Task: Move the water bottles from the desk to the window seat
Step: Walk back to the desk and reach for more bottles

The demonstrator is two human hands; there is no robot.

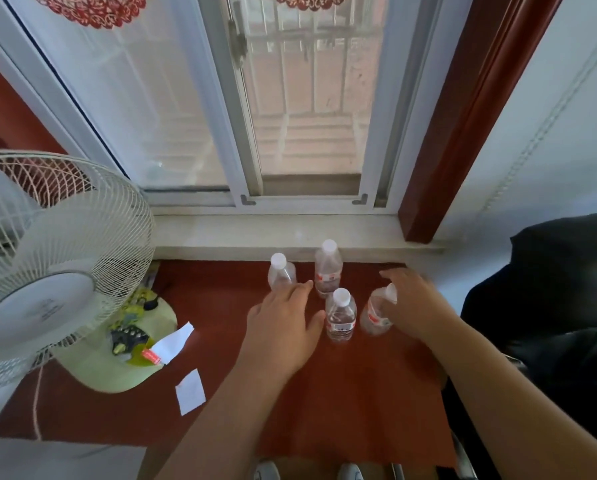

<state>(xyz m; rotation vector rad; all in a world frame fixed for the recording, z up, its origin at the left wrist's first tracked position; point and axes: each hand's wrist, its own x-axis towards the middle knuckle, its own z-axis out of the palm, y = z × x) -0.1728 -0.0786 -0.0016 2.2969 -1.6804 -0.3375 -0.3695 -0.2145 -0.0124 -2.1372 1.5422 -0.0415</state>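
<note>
- Both forearms reach in from the bottom edge over the red desk (342,393), and I can see shoe tips below its near edge.
- My left hand (283,320) is spread flat, fingers straight, hovering between the back left bottle (280,275) and the front middle bottle (340,315); whether it touches either one I cannot tell.
- My right hand (409,301) curls round the right bottle (375,317), which is tilted and blurred.
- Four clear water bottles with white caps stand on the desk in all; the tallest one (328,268) is at the back, just before the pale window seat (255,233).
- None sits on the window seat.
- To the left stands a white fan (58,258) on a pale green base, with two white paper slips (189,391) near it on the desk.
- Something dark lies at the right edge.
</note>
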